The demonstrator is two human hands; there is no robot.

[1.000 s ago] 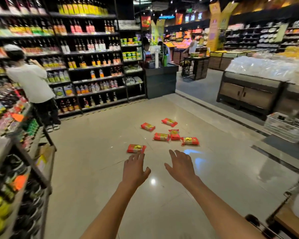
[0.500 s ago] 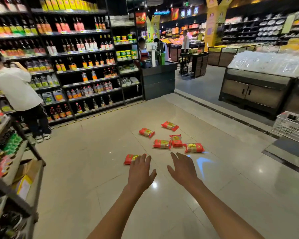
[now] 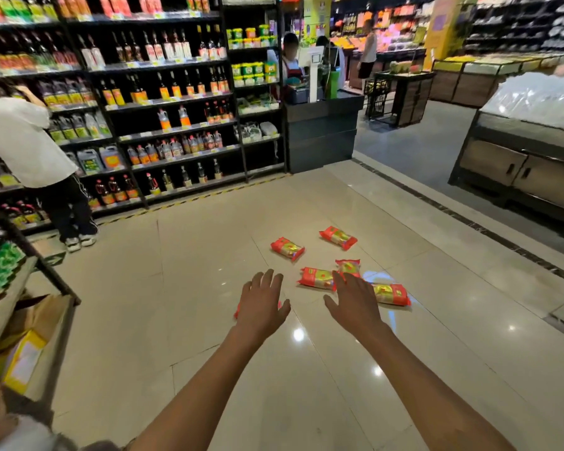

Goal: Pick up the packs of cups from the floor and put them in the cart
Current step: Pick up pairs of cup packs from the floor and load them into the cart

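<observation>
Six red packs of cups (image 3: 389,293) scattered on the floor (image 3: 183,288): one mostly hidden under left hand (image 3: 262,304), others beside and beyond right hand (image 3: 352,302). Both hands spread, holding nothing. Cart not visible. Risks: glossy wrappers slipping from a loose grab; hidden pack pushed away unseen.
</observation>
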